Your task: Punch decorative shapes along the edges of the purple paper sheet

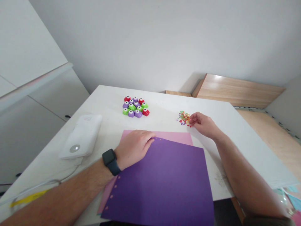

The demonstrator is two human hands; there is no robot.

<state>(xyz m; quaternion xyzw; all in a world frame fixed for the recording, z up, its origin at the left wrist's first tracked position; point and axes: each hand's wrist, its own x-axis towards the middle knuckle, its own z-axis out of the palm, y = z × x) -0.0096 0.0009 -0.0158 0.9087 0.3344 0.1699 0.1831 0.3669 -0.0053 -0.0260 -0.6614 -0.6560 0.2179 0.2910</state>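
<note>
My left hand point(135, 147), with a dark watch on its wrist, lies flat with fingers stretched out on the top left corner of a dark purple paper sheet point(164, 185). That sheet covers a pink sheet point(174, 137) beneath it. Small punched holes run along the purple sheet's left edge. My right hand point(202, 123) reaches to a little pile of colored paper cut-outs point(183, 117) on the white table point(246, 144); its fingertips are pinched together at the pile's right side. What they hold is too small to see.
A cluster of small red, green and purple craft punches point(135, 106) sits at the back of the table. A white device point(81, 137) with a cable lies at the left. Wooden boards point(235, 89) lean by the wall behind.
</note>
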